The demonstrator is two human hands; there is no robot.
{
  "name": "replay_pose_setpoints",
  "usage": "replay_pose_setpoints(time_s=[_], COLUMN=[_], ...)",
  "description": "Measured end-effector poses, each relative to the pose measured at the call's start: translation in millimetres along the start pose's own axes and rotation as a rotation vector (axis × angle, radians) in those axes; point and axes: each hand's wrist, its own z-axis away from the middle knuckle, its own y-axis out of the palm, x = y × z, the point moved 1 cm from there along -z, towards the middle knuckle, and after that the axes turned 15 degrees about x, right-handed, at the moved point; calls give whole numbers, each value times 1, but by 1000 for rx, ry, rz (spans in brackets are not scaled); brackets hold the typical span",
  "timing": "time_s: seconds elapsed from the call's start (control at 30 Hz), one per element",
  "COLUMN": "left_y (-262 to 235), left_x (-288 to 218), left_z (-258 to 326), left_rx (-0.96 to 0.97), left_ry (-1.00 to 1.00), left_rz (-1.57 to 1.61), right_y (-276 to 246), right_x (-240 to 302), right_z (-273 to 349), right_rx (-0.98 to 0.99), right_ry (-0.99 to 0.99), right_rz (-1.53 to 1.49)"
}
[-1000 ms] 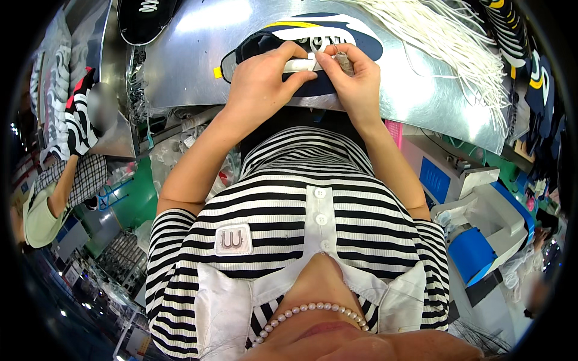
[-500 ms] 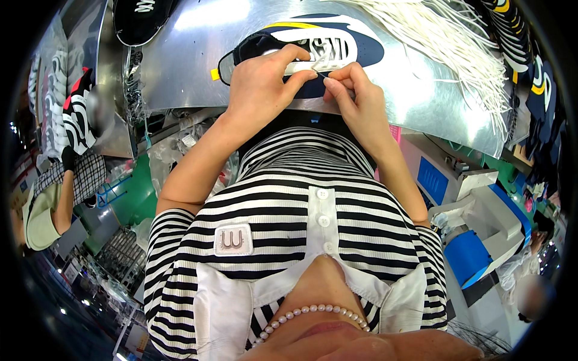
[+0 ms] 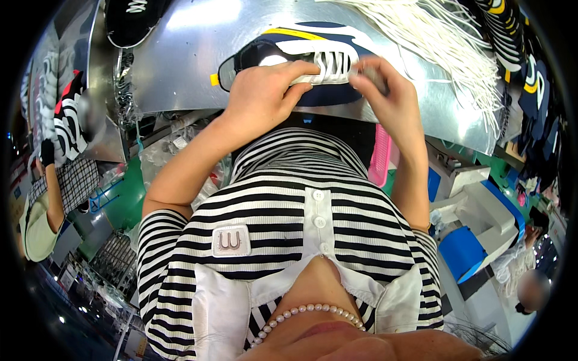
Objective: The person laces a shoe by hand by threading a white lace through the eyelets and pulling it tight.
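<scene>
A navy shoe upper (image 3: pixel 313 98) with white panels, a yellow stripe and a yellow heel tab lies sideways on the metal table, its toe to the right. White lace (image 3: pixel 335 64) crosses its throat in several rows. My left hand (image 3: pixel 260 90) grips the upper beside the lace rows, its thumb and forefinger at the near edge of the opening. Beside the toe end of the lacing is my right hand (image 3: pixel 390 86), its fingers curled toward one another and smeared by motion. Whatever lies between those fingertips is not clear.
A bundle of loose white laces (image 3: pixel 436 42) spreads over the right of the metal table (image 3: pixel 192 66). A black shoe (image 3: pixel 133 21) stands at the far left. More navy uppers (image 3: pixel 533 102) hang at the right. Below the table edge sits a pink basket (image 3: pixel 379 156). Another person (image 3: pixel 45 216) works at the left.
My right hand has moved right from the near side of the lacing toward the toe. The lace rows are now uncovered. My left hand keeps its grip on the upper.
</scene>
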Motion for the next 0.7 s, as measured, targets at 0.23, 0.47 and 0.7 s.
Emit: replay_pose_setpoints(time_s=[0.23, 0.47, 0.7], left_y=[-24, -7, -6], left_x=[0, 8, 1], left_z=[1, 0, -14], left_rx=[379, -211, -225], left_ry=[-91, 65, -160], left_rz=[-138, 350, -4], right_y=[31, 27, 20], right_x=[-26, -14, -16], right_z=[-49, -46, -60], right_rx=[-230, -54, -21], right_ry=[-93, -69, -125], right_rz=[-50, 25, 179])
